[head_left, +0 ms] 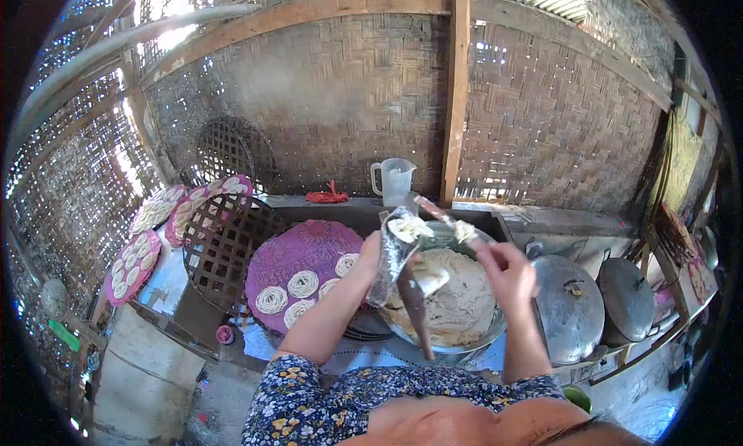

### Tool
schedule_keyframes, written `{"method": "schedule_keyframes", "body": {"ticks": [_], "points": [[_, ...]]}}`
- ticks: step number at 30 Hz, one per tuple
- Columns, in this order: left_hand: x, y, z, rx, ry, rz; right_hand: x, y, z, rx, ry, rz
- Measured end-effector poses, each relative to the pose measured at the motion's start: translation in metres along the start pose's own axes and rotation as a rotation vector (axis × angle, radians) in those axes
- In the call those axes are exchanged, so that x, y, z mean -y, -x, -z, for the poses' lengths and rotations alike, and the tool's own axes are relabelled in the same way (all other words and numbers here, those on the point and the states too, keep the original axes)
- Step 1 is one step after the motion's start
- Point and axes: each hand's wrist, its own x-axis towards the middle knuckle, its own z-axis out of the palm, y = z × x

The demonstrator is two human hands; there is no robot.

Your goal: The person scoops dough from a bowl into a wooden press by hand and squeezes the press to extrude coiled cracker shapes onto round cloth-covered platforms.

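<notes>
My left hand (373, 252) is closed around a grey dough-smeared dough press (383, 276), tilted over the basin, with pale dough (409, 227) heaped in its open top. A dark wooden bar (414, 311) hangs beside it, partly hidden. My right hand (507, 272) grips a narrow wooden spatula (436, 211) smeared with dough, its far end close to the press's top. Below both hands, a large metal basin (498, 330) holds a thick mass of beige dough (457, 291). On the left, a round purple cloth-covered tray (290, 252) carries several coiled dough rounds (303, 283), partly behind my left forearm.
A clear plastic jug (395, 181) and a red plastic bag (327, 194) stand along the back ledge. A dark woven basket tray (224, 249) leans at left, near more pink trays of coils (133, 266). Lidded metal pots (569, 307) sit at right.
</notes>
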Motion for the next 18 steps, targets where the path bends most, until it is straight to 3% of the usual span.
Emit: {"method": "schedule_keyframes", "body": {"ticks": [3, 6, 8, 10, 11, 12, 13, 14, 16, 18], "points": [[-0.030, 0.006, -0.025, 0.002, -0.054, -0.068, 0.000, 0.016, -0.023, -0.102, 0.015, 0.137], [0.002, -0.019, -0.018, 0.153, 0.735, 0.135, 0.008, 0.022, -0.017, -0.139, 0.101, 0.354], [0.025, -0.027, -0.013, 0.238, 1.081, 0.150, 0.013, 0.024, -0.006, -0.118, 0.153, 0.442], [0.031, -0.019, -0.007, 0.305, 1.055, 0.028, 0.013, 0.029, 0.001, 0.064, -0.035, 0.208], [0.028, -0.030, 0.004, 0.536, 1.094, 0.217, 0.011, 0.029, 0.003, 0.126, -0.094, 0.103], [0.016, -0.023, 0.000, 0.384, 0.609, 0.048, 0.009, 0.028, 0.005, 0.187, -0.150, -0.001], [-0.005, -0.010, -0.010, 0.224, 0.128, -0.116, 0.003, 0.021, 0.001, 0.082, -0.034, -0.055], [0.002, -0.011, -0.015, 0.167, -0.141, -0.134, -0.003, 0.013, -0.007, -0.084, 0.034, 0.010], [0.040, -0.034, -0.017, 0.192, -0.300, -0.092, -0.019, 0.006, -0.020, -0.175, 0.174, 0.274], [0.040, -0.037, -0.018, 0.160, -0.244, -0.040, -0.008, 0.014, -0.020, -0.160, 0.189, 0.350]]}}
